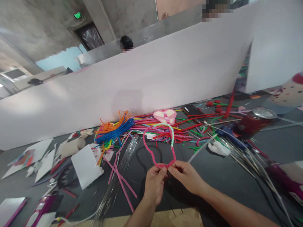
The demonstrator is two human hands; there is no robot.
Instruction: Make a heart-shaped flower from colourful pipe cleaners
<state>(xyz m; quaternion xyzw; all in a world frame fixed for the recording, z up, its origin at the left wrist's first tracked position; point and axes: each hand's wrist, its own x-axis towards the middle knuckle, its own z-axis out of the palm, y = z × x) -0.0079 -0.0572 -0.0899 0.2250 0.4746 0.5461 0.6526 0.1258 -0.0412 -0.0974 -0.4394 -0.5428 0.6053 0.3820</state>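
Near the front of the dark table, my left hand [155, 182] and my right hand [186, 176] are close together, each pinching the lower end of a loop. This twisted pipe cleaner loop [149, 150] is pink, with a pale mint green stretch along its top and upper right. It stands up from my fingertips, its ends meeting between my thumbs; the exact join is partly hidden by the fingers. Behind the loop lie many loose pipe cleaners, among them a blue bundle [115, 130] and an orange bundle [113, 121]. A pink and cream heart-shaped piece [165, 116] rests on the pile.
At left are a cardboard tube [73, 147], white paper [86, 165] and thin wires [118, 173]. To the right stand a drink can [257, 123], crumpled tissue [219, 148] and a purple tool [286, 183]. A white partition [151, 82] closes off the table's back; heads show beyond it.
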